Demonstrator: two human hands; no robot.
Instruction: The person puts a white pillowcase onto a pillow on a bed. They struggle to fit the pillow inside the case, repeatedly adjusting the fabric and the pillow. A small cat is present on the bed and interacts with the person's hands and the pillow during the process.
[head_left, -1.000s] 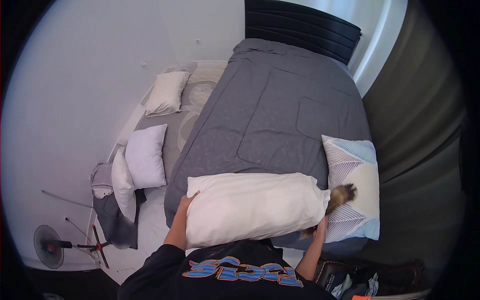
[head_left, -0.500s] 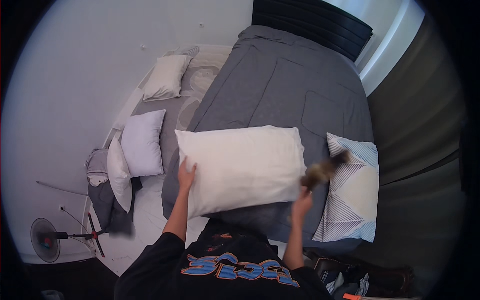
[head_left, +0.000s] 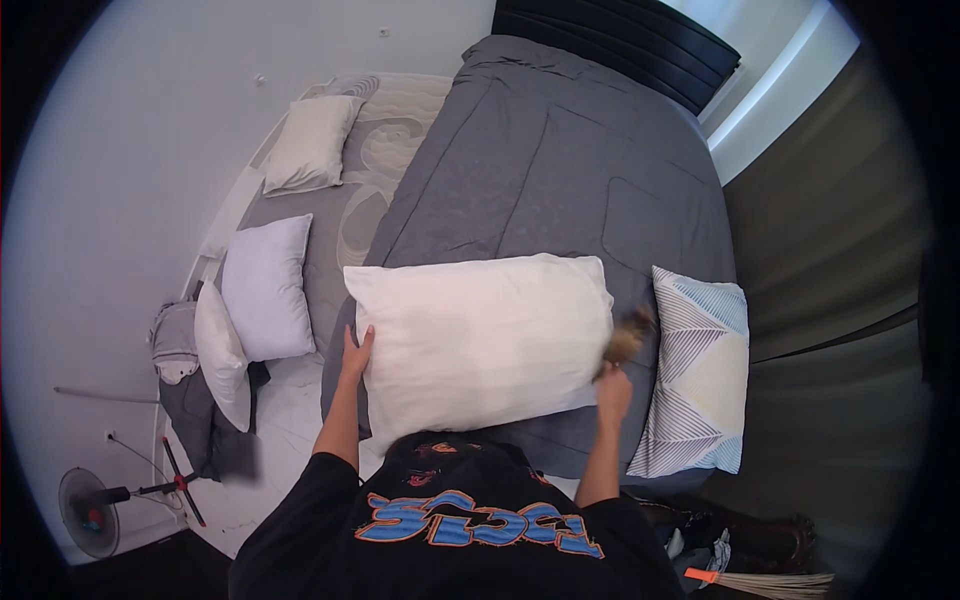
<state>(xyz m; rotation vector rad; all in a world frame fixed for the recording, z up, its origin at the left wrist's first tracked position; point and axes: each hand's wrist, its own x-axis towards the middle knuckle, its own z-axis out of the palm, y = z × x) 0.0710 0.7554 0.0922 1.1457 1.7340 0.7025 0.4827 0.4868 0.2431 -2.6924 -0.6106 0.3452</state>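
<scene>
A large white pillow (head_left: 480, 340) lies across the near end of the bed, directly in front of me. My left hand (head_left: 357, 350) holds its left edge, with the thumb on top and the fingers along the side. At the pillow's right edge, my right hand (head_left: 614, 390) is closed round the handle end of a brown feather duster (head_left: 627, 340). Motion blurs the duster's fluffy head, which is beside the pillow's lower right side. To the right, a patterned pillow (head_left: 700, 375) with blue and grey stripes lies along the bed's edge.
The bed has a dark grey cover (head_left: 560, 180) and a black headboard (head_left: 620, 45). Left of it, a light pillow (head_left: 315, 145) and a lilac-white pillow (head_left: 268, 287) lie on a patterned mattress (head_left: 390, 150). A fan (head_left: 92, 512) stands lower left; a stick broom (head_left: 760, 583) lies lower right.
The duster has swung leftward and nearer the white pillow's right edge. My left hand has slid outward to the pillow's left edge. The whole view has shifted slightly.
</scene>
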